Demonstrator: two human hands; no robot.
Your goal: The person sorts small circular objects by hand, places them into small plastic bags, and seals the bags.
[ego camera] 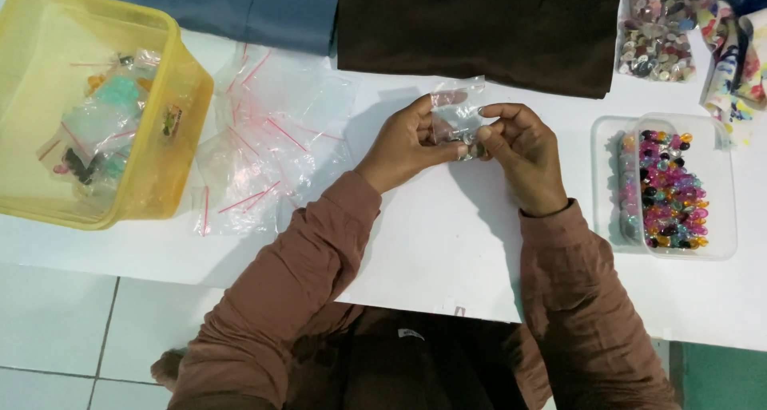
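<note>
Pinched between the fingers of left hand and right hand: a small clear bag with beads, upright above the tabletop middle. Equally near both hands, mouth toward the far edge. Toward the right edge, a bead tray; toward the left, loose empty bags.

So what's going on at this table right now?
A person in brown sleeves holds a small clear zip bag over the white table with both hands. The left hand and right hand pinch it, with a few small beads at the fingertips. A clear tray of colourful beads sits to the right. A pile of empty zip bags lies to the left, beside a yellow tub holding filled bags.
</note>
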